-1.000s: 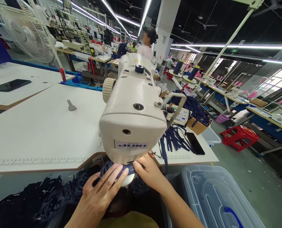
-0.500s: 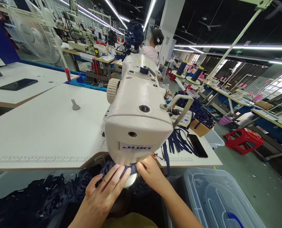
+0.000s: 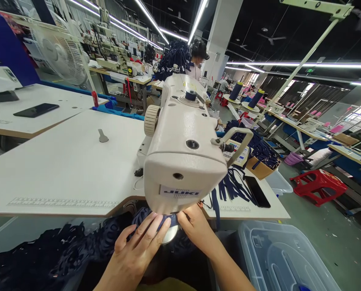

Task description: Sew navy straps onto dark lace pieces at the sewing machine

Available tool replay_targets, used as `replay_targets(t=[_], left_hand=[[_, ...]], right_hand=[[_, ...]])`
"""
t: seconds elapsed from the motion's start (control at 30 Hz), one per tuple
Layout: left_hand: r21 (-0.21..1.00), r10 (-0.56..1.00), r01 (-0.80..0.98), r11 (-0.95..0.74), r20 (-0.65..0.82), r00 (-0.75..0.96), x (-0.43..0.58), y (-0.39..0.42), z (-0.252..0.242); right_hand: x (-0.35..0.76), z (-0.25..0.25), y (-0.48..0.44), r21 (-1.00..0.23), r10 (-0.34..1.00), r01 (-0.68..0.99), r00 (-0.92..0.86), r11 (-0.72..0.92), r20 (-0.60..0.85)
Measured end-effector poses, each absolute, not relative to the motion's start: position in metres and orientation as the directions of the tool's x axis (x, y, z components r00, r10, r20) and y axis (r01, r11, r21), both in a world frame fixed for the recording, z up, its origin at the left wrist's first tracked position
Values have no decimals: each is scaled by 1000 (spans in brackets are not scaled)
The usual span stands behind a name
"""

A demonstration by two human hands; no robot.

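A white sewing machine (image 3: 185,161) fills the middle of the view. Below its head, my left hand (image 3: 138,244) lies with fingers extended on navy fabric (image 3: 170,220). My right hand (image 3: 195,226) pinches the same fabric at its right side, its fingertips partly hidden under the machine head. Part of a round metal plate (image 3: 170,234) shows between the hands. A dark navy heap of fabric (image 3: 68,250) hangs at the lower left, running toward my left hand.
White tabletop (image 3: 62,169) extends left. Navy strips (image 3: 233,186) and a black phone (image 3: 257,192) lie right of the machine. A lidded clear bin (image 3: 280,250) stands lower right, a red stool (image 3: 318,186) beyond. A person (image 3: 198,56) is behind the machine.
The view has shifted, so the machine and table appear slightly farther right. Both hands stay on the fabric. The person behind the machine has lowered their head.
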State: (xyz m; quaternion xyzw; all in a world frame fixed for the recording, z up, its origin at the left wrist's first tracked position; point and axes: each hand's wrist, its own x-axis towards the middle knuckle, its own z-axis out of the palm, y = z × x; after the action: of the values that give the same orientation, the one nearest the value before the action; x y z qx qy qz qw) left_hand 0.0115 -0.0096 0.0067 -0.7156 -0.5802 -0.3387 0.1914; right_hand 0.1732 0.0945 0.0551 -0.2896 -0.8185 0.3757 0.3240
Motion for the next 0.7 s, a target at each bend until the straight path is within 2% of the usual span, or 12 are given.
replay_targets(t=[0.17, 0.23, 0.3, 0.37, 0.43, 0.47, 0.53, 0.57, 0.7], left_hand=[[37, 685, 962, -270, 710, 165, 4, -11, 1], [81, 697, 956, -283, 701, 147, 4, -13, 0], [248, 720, 928, -277, 693, 30, 5, -14, -2], [517, 758, 822, -238, 628, -175, 7, -13, -6], [773, 832, 614, -158, 439, -340, 5, -8, -12], [853, 875, 511, -104, 323, -360, 3, -5, -16], [918, 936, 396, -11, 150, -320, -5, 1, -23], [922, 951, 387, 13, 109, -290, -10, 5, -26], [895, 972, 446, -14, 117, -204, -28, 13, -32]], right_hand=[[171, 47, 93, -802, 724, 228, -608, 552, 326], [171, 44, 93, -800, 720, 218, -606, 559, 338], [171, 42, 93, -798, 715, 209, -607, 565, 347], [170, 41, 92, -796, 708, 202, -614, 570, 350], [170, 41, 91, -796, 706, 202, -616, 571, 349], [170, 42, 90, -796, 707, 205, -616, 570, 348], [169, 42, 88, -790, 714, 214, -602, 575, 357], [169, 42, 88, -784, 721, 221, -587, 580, 368], [170, 35, 86, -775, 779, 261, -465, 576, 422]])
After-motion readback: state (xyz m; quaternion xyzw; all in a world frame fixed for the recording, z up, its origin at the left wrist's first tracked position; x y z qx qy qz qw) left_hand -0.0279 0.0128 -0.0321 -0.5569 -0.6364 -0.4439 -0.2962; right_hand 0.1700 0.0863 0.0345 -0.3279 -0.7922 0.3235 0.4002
